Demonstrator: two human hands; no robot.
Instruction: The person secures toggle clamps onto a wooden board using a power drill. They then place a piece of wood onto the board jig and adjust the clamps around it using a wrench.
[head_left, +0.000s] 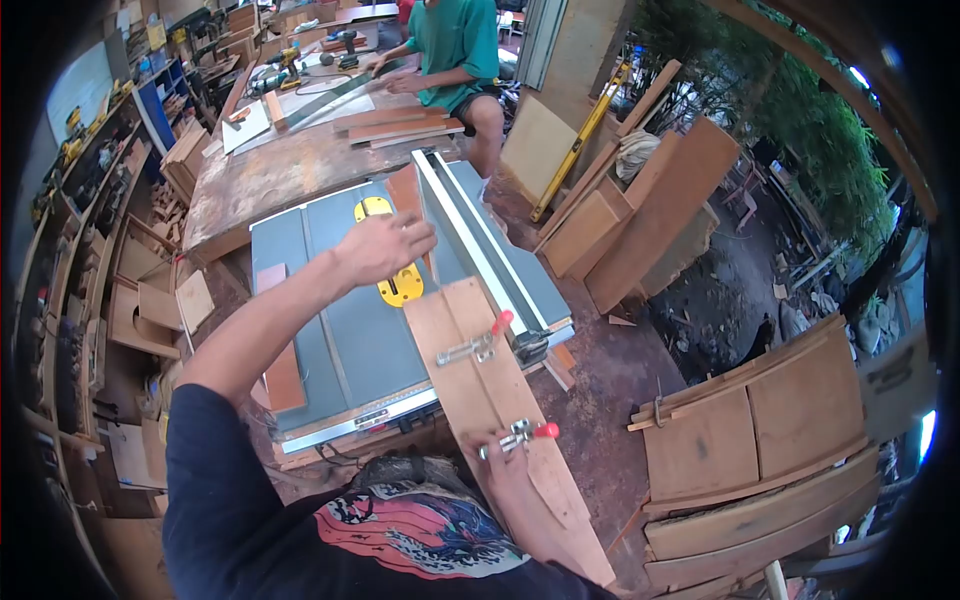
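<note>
Operator's hands at a table saw [370, 350], head-camera view. The clamp-fitted board [560, 482] extends diagonally from the saw table past its front edge, its far end beside the rip fence [467, 240]; this placement presumably lets the straight fence guide its long edge. Two toggle clamps with red handles are mounted along it: a far toggle clamp [478, 348] and a near toggle clamp [515, 438]. Such clamps ordinarily press a workpiece down, keeping fingers clear of a blade.

The right hand [507, 475] reaches over the near part of the board, its fingers bent and apparently grasping the near toggle clamp, a hold that would also steady the overhanging end. The left hand [385, 248] is palm-down above the yellow throat plate [402, 288], fingers partly curled; whether it touches or holds anything cannot be told. Just beyond its fingertips, a narrow reddish board [403, 188] lies along the fence, probably set there for alignment. A brown offcut [284, 382] lies at the table's left side, well apart from the throat plate. Behind the saw, a co-worker in a teal shirt [452, 50] is at a workbench [240, 195].
</note>
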